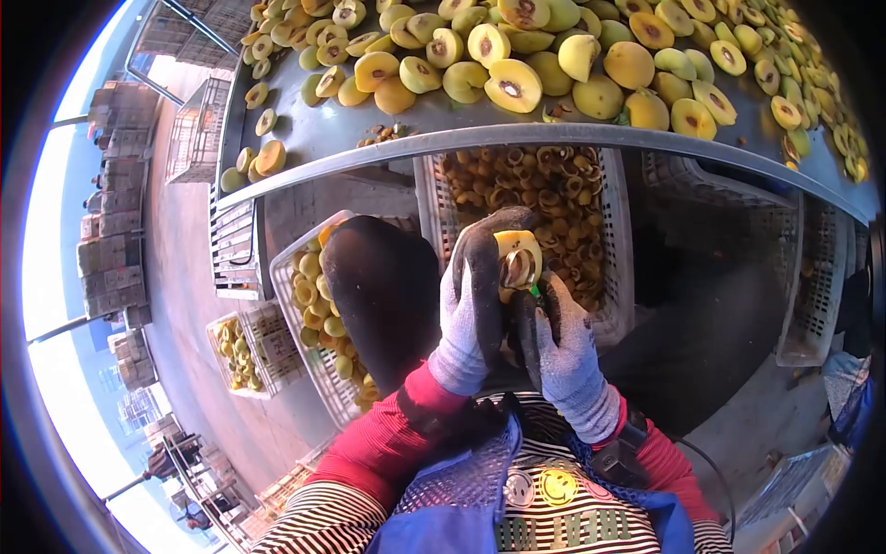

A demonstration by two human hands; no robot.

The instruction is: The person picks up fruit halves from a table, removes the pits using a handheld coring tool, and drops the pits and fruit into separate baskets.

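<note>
Nearest: striped shirt, blue mesh apron (pixel 480 489), red sleeves. Both hands in grey knit gloves with dark coated palms.

Left hand (pixel 471 305) is wrapped around a halved yellow fruit (pixel 517 258), fingers curled over its far side, cut face up, brownish pit still in the cavity. The fruit sits in mid-air in front of the chest, above the crates.

Right hand (pixel 558 346) is closed around a small tool with a green bit (pixel 534 291) showing just beside the fruit's near edge (blade shape not readable, too small). Tip looks to be at or touching the pit area; can't confirm contact.

Behind the hands: white plastic crate (pixel 614 277) holding brown pits and scraps. Left of it, another crate (pixel 291 277) of yellow fruit pieces, partly hidden by a dark rounded shape, probably a knee. Far: metal table (pixel 443 138) with raised rim, piled with halved yellow fruit, many still pitted.

Risks, my read:
- Tool pointed toward the left palm; a slip off the hard pit drives it into the glove.
- Wet fruit plus coated glove = half could squirt out and drop into the pit crate.
- Digging too deep tears flesh.
- Pit flicked sideways could land in the fruit crate.
</note>
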